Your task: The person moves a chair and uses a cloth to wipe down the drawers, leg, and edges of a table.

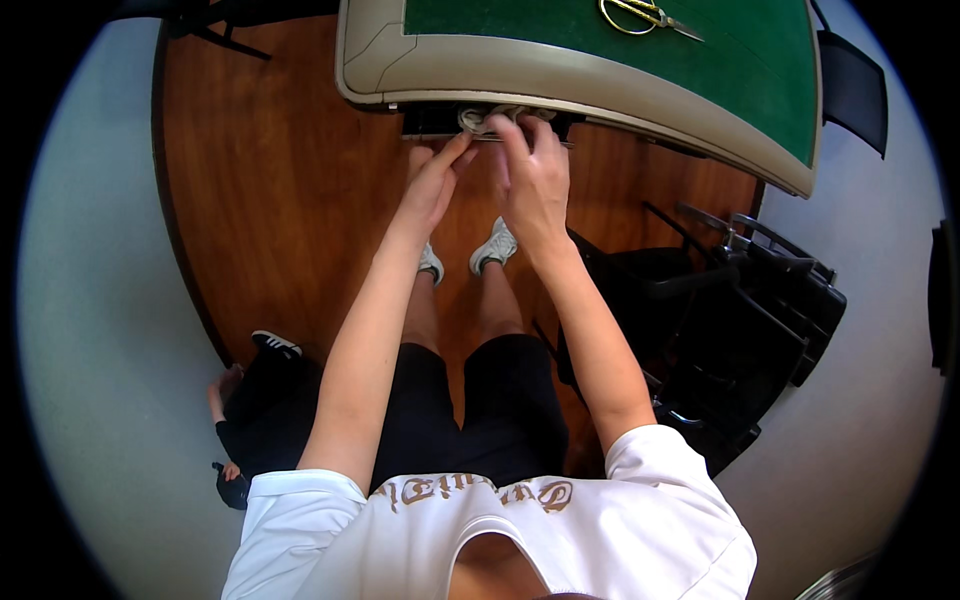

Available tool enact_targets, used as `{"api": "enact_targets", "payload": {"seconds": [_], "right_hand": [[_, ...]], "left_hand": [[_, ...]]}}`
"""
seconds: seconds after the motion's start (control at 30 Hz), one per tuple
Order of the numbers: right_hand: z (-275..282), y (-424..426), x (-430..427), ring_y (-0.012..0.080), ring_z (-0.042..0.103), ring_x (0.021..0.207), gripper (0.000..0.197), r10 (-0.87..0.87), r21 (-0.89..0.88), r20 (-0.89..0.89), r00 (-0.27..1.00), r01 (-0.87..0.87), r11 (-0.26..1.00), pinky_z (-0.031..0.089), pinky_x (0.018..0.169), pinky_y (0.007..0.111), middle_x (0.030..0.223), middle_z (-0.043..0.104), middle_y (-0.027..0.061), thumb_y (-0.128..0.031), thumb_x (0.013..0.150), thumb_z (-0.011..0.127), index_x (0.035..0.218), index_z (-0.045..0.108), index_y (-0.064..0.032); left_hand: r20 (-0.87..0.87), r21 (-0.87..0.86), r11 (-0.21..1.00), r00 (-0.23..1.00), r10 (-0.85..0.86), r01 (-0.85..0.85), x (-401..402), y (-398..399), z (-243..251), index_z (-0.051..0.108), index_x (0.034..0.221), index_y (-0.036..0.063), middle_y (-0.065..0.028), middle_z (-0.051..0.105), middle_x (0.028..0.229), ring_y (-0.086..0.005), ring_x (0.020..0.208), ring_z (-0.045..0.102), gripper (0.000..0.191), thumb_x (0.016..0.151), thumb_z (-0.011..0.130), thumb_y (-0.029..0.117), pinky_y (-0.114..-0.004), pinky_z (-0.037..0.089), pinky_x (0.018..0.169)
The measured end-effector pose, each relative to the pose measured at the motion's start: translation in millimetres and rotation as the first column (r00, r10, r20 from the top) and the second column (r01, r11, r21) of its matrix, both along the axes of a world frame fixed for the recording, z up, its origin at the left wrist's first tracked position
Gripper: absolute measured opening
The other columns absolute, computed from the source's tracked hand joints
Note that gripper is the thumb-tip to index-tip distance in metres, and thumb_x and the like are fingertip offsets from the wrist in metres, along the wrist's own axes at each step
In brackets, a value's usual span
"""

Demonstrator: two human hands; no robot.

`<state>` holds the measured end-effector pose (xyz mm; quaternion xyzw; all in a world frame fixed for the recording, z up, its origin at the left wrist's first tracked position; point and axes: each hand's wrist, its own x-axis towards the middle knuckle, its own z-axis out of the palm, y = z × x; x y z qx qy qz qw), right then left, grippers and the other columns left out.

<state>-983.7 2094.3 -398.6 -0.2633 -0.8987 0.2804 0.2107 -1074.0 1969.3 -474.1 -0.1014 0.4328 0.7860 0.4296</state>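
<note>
A shallow dark drawer [431, 120] stands pulled out beneath the padded beige edge of a green-topped table [480, 64]. In it lies a crumpled pale bundle [472, 118], which looks like cloth. My left hand [435, 186] is at the drawer's front lip, its index finger reaching up to the bundle's left end. Over the front of the drawer, my right hand [534, 169] has its bent fingers at the bundle, and some fingertips are blurred or hidden. Whether either hand grips anything is unclear.
Gold-handled scissors [637, 15] lie on the green tabletop. Black chairs [697, 322] crowd my right side, and another chair back [855, 90] shows beyond the table. Behind me to the left is a person in black [270, 405]. The floor [247, 172] is brown wood-look.
</note>
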Motion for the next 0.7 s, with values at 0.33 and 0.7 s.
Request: {"api": "enact_targets", "payload": {"seconds": [0.33,0.7], "right_hand": [[-15,0,-20,0.0396,0.063,0.111,0.043,0.116,0.161,0.322,0.940,-0.175,0.971,0.049,0.100,0.053,0.119,0.066,0.0208,-0.043,0.101,0.063,0.129,0.073,-0.0112],[13,-5,-29,0.0360,0.067,0.108,0.030,0.285,-0.005,0.162,0.945,-0.288,0.958,0.051,0.102,0.049,0.118,0.071,0.0166,-0.024,0.104,0.059,0.121,0.072,-0.0026]], "left_hand": [[0.003,-0.080,0.996,0.999,0.031,-0.031,9,4,-5,0.071,0.120,0.0012,-0.0031,0.072,0.115,-0.0102,0.106,0.067,0.020,0.105,0.067,0.013,-0.028,0.052,0.092],[-0.058,-0.030,0.997,0.996,-0.067,0.066,2,-10,-13,0.067,0.128,0.0013,-0.0024,0.069,0.123,-0.0107,0.110,0.065,0.028,0.103,0.068,0.014,-0.028,0.053,0.091]]}}
